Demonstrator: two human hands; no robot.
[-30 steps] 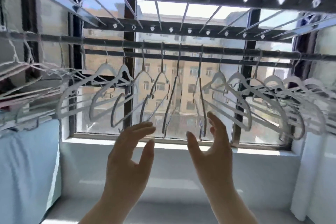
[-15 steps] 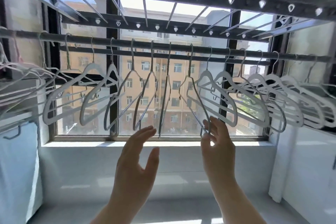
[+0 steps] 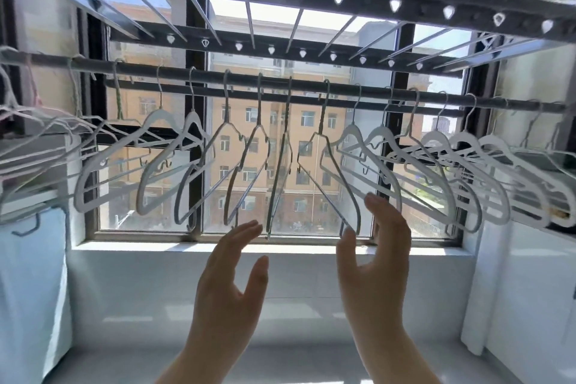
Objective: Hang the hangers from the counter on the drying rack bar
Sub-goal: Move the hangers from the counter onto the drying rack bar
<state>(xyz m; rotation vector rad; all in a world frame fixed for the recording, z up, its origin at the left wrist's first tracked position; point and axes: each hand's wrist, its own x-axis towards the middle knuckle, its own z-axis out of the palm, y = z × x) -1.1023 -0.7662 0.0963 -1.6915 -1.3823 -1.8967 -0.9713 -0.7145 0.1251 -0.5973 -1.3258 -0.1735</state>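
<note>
the hangers (image 3: 103, 162) are hung on the bar (image 3: 343, 88). the left hand (image 3: 227, 284) and right hand (image 3: 377, 262) are held beneath them, fingers straight and spread, nothing gripped. they are judged light, thin and easily swung; the neck under the hook is best gripped.

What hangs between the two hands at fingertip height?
In the head view, the lower ends of two wire hangers: the edge-on hanger near the left hand, the angled hanger near the right hand. Neither is gripped.
</note>
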